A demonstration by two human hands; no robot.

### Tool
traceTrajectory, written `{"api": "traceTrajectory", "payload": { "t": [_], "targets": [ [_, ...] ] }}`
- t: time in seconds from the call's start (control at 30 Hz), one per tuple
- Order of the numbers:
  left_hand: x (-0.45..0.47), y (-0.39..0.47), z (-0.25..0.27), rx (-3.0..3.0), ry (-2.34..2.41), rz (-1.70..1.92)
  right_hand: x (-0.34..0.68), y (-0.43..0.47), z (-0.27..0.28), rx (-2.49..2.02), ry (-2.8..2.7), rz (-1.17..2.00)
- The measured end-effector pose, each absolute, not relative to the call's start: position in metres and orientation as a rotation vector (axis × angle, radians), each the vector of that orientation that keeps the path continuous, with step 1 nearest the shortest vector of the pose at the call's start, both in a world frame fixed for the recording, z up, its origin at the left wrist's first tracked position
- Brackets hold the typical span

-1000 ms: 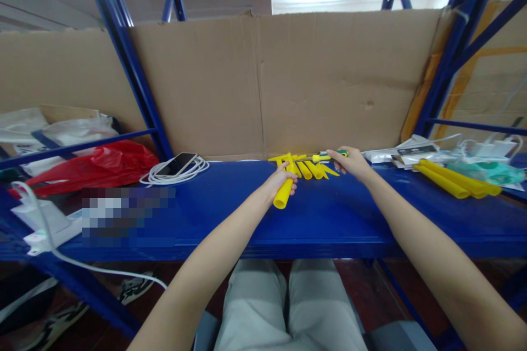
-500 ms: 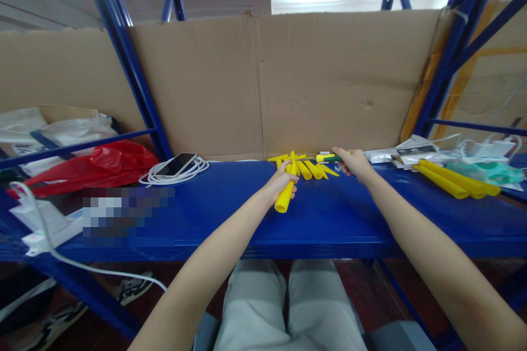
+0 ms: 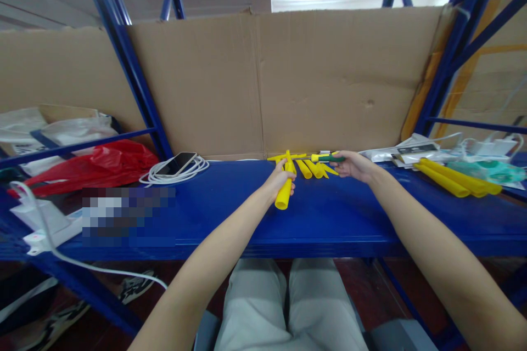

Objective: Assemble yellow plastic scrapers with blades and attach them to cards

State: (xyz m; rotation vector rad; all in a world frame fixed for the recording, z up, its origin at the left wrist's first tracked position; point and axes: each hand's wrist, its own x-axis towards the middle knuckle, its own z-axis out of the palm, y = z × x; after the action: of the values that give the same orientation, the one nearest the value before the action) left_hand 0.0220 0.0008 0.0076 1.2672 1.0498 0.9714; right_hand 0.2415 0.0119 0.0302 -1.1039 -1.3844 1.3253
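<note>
My left hand [image 3: 279,180] is closed around a yellow plastic tube [image 3: 283,199], its open end tilted toward me. In my right hand [image 3: 352,166] is a screwdriver [image 3: 326,158] with a yellow and green handle. Its thin shaft points left toward the upper part of the held tube; whether the tip touches it I cannot tell. Several more yellow pieces [image 3: 303,169] lie on the blue shelf between my hands, close to the cardboard. Some are tubes and some look like pointed flat pieces [image 3: 329,169].
A cardboard panel [image 3: 197,88] stands along the back of the blue shelf [image 3: 230,214]. On the left are a phone [image 3: 178,164] on a coiled white cable, a red plastic bag [image 3: 99,164] and a power strip [image 3: 53,238]. More yellow tubes [image 3: 444,178] lie right, beside packets [image 3: 414,154].
My right hand has turned and shifted slightly, bringing the screwdriver a little left. The upper end of the tube in my left hand has swung slightly left.
</note>
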Motion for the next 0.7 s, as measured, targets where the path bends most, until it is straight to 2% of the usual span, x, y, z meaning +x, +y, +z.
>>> {"api": "traceTrajectory", "payload": {
  "t": [0.37, 0.7],
  "targets": [
    [0.0242, -0.0044, 0.0112, 1.266, 1.021, 0.951, 0.2357, 0.0152, 0.0292, -1.063, -1.238, 1.099],
    [0.0261, -0.0064, 0.0114, 1.291, 1.04, 0.935, 0.2327, 0.0118, 0.0306, -1.184, -1.19, 1.016]
  ]
}}
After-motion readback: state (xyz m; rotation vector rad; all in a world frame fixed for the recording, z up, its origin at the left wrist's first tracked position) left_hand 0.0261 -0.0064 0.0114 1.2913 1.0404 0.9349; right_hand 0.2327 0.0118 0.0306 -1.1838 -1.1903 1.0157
